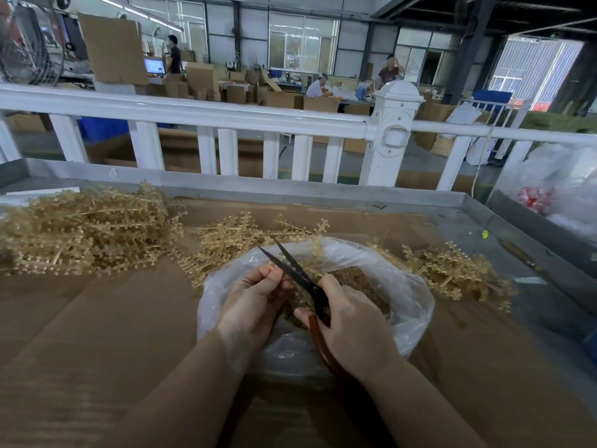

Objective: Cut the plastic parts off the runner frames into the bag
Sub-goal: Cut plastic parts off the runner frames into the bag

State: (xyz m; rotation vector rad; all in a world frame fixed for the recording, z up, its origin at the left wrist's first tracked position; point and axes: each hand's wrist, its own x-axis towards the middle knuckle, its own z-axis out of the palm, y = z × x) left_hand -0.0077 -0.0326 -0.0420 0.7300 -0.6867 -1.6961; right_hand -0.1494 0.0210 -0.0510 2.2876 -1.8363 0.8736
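A: What's biggest here?
B: The bench [97, 334], covered in brown cardboard, with a white fence [226, 118] behind it.

A: How many heaps of frames?
B: Three. A big heap [84, 234] far left, a middle heap [226, 244] just behind the bag, and a right heap [452, 270] beside the bag's right edge. I can't count single frames; they're tangled.

A: And bags?
B: One clear bag [407, 305] at the centre, mouth open and facing up, with cut parts [355, 279] piled inside. A second clear sack [562, 182] sits off the bench, far right.

A: Scissors?
B: One pair of scissors [300, 276], dark blades parted and pointing up and left over the bag, brown handle low.

A: The hands?
B: Two, both over the bag. The right hand [352, 324] is curled round the scissors' handle, its back towards the camera. The left hand [252, 302] has bent fingers, fingertips pinched together at the blades; whatever it pinches is too small to make out.
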